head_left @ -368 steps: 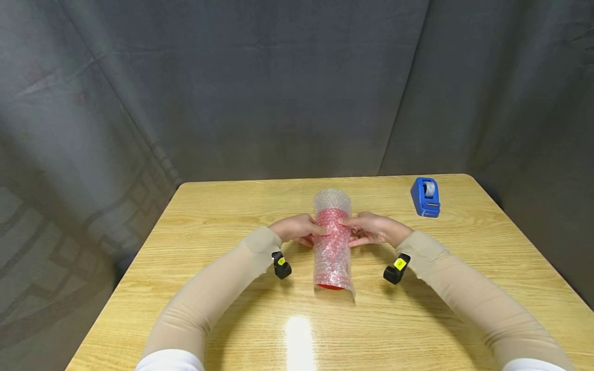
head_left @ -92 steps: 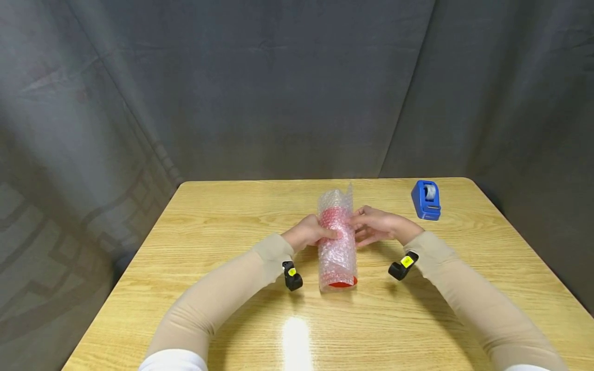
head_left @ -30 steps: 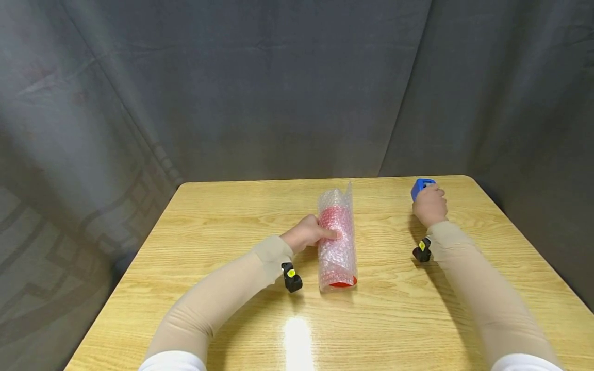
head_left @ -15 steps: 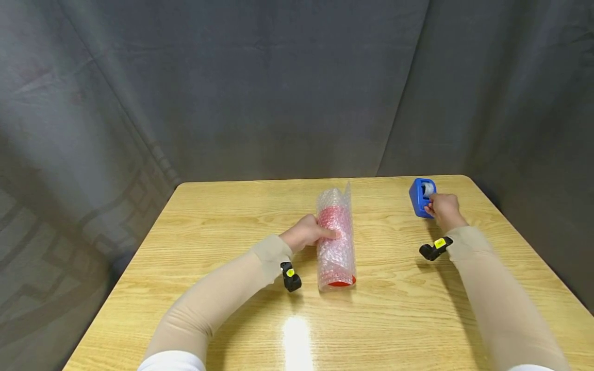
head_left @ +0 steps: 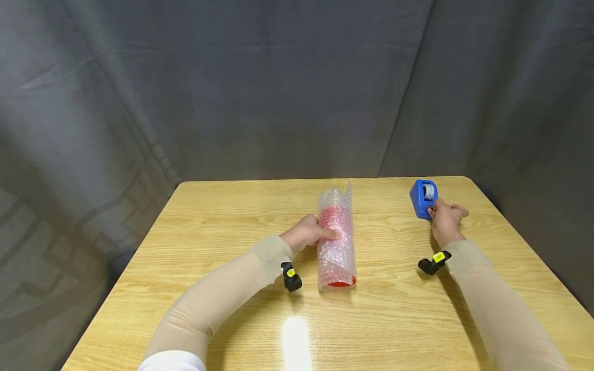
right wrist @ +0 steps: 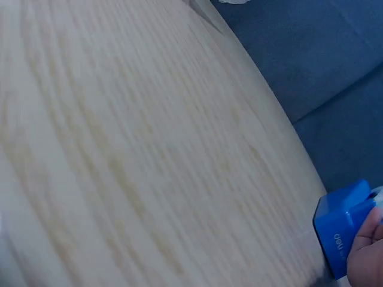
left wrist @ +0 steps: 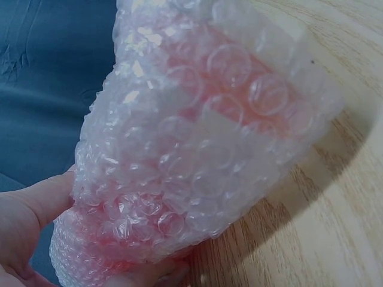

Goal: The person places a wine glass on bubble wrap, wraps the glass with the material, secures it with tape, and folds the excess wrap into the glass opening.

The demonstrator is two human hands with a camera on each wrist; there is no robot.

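Note:
A red cylindrical object (head_left: 342, 284) wrapped in bubble wrap (head_left: 335, 247) lies lengthwise on the table, its red end showing at the near side. My left hand (head_left: 307, 234) grips the roll from the left, thumb across the top; its other fingers are partly hidden beneath. In the left wrist view the bubble wrap (left wrist: 179, 149) fills most of the frame. Over at the far right, my right hand (head_left: 446, 219) pinches the tape at the front of a blue tape dispenser (head_left: 419, 200), the other fingers lifted away. The dispenser (right wrist: 338, 230) shows partly in the right wrist view.
The wooden table (head_left: 232, 206) ends at a far edge against a dark grey curtain (head_left: 287, 103). A loose flap of bubble wrap stands up at the roll's far right. Black wrist cameras sit on both forearms.
My right hand has left the roll, gone to the tape dispenser, and now pulls slightly toward me at its front. My left hand keeps its grip on the roll.

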